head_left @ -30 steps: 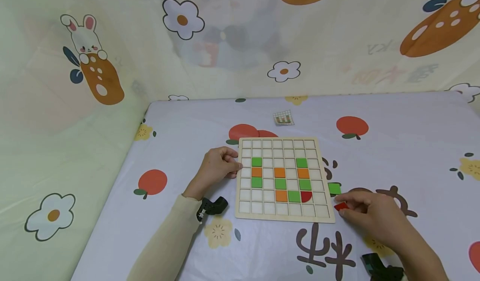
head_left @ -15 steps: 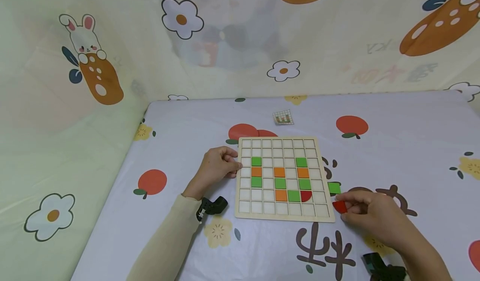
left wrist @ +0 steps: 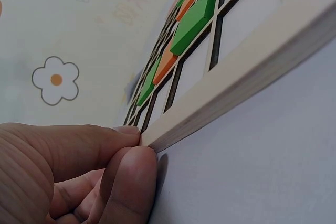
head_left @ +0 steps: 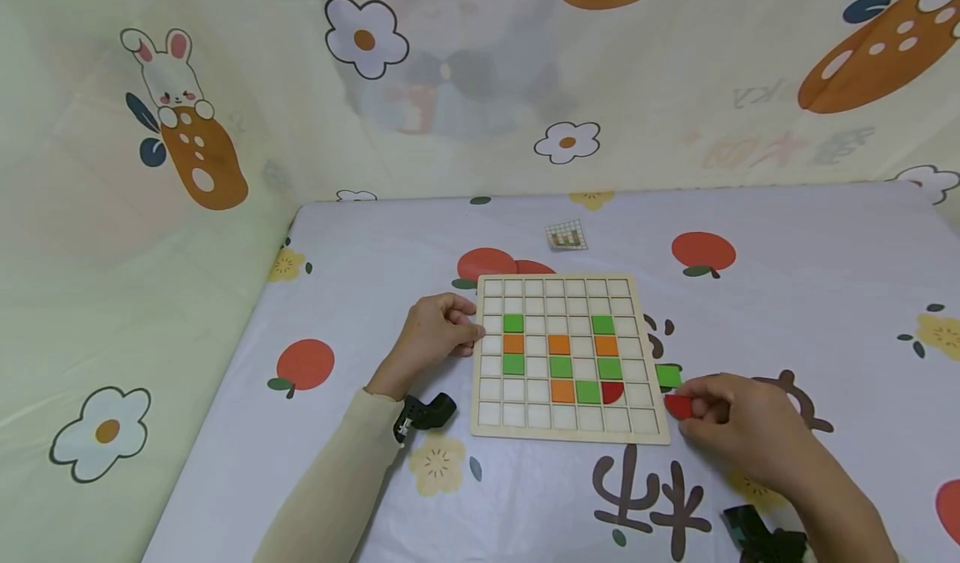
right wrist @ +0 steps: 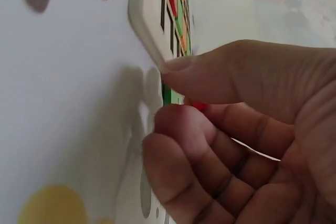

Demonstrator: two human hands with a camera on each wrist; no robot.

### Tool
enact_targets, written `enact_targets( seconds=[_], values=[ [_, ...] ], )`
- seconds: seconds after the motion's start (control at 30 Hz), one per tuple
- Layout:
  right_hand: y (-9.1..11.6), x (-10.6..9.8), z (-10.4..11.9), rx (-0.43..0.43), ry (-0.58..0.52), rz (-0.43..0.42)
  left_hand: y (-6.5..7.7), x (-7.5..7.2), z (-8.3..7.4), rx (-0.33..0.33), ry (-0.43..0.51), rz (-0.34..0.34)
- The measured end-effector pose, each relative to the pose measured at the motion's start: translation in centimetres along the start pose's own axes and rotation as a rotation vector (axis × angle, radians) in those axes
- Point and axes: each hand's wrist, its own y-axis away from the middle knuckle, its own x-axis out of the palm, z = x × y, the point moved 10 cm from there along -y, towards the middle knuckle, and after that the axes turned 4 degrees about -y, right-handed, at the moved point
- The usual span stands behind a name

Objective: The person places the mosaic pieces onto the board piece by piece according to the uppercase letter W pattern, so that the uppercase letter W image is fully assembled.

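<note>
A wooden grid board (head_left: pixel 570 439) lies on the table, with green and orange square tiles and one red rounded tile (head_left: pixel 612 393) in its cells. At its left edge, my left hand (head_left: pixel 431 331) pinches the rim between thumb and finger; the left wrist view shows these fingertips (left wrist: pixel 134 169) against the wooden frame. Beside the right edge, my right hand (head_left: pixel 750 429) pinches a red tile (head_left: pixel 679 407) with a curved side. In the right wrist view the fingers mostly hide this red tile (right wrist: pixel 198 105). Just beyond it lies a loose green square tile (head_left: pixel 667 377).
A small card (head_left: pixel 566 235) with a printed grid pattern lies behind the board. The table is covered by a pale cloth (head_left: pixel 375 263) printed with fruit, flowers and characters. A printed fabric wall (head_left: pixel 465 163) rises at the back and left.
The red tile has turned in my right fingers, so more of its face shows, and it sits slightly higher. My left hand and the board have stayed still.
</note>
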Motion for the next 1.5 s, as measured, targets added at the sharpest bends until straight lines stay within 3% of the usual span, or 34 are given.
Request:
enact_targets(
  seconds=[0.63, 1.0, 1.5],
  values=[
    [-1.1, 1.4, 2.7, -0.039, -0.116, -0.001, -0.1, 0.0, 0.1, -0.006, -0.013, -0.008],
    [-1.6, 2.6, 4.1, -0.001, -0.273, 0.059, 0.0, 0.0, 0.0, 0.002, -0.005, -0.008],
    [-3.2, 4.5, 8.2, -0.125, -0.339, 0.051, -0.2, 0.0, 0.3, -0.010, -0.003, -0.006]
  ],
)
